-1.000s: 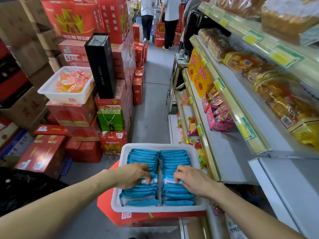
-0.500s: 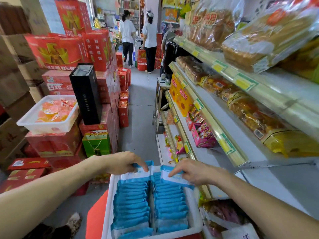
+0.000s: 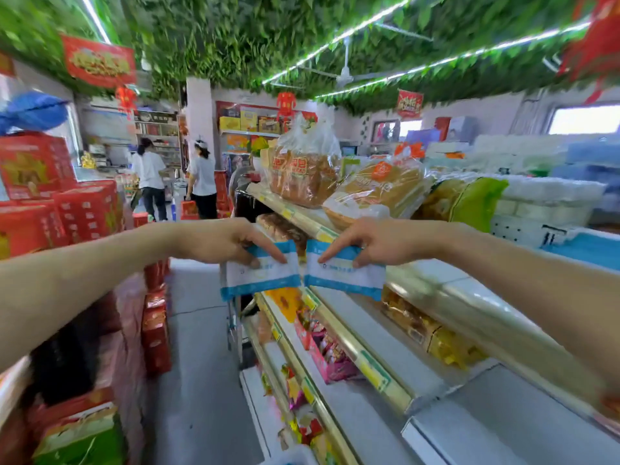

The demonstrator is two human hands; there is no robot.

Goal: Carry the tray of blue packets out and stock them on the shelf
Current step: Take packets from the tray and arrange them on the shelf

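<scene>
**Two blue packets held up beside the shelf edge**

Nearest the camera, both bare forearms reach forward over the aisle. The left hand (image 3: 221, 241) pinches a blue-and-white packet (image 3: 260, 271) by its upper edge, fingers closed on it; the right hand (image 3: 372, 241) grips a second packet (image 3: 344, 273) the same way. The two packets hang side by side, almost touching, in front of the front rail of the shelf unit (image 3: 436, 297) on the right.

Below the packets, lower shelf tiers hold pink snack packs (image 3: 330, 355) and yellow bags (image 3: 446, 344), with bare grey shelf surface nearer the camera. To the left, stacked red cartons (image 3: 84, 213) line the aisle floor.

Just behind the hands, bagged bread loaves (image 3: 303, 174) sit on the top tier, crowding its front edge. Farther back, two people in white tops (image 3: 201, 177) stand in the aisle, and leafy green covering (image 3: 268, 35) spans the ceiling.
</scene>
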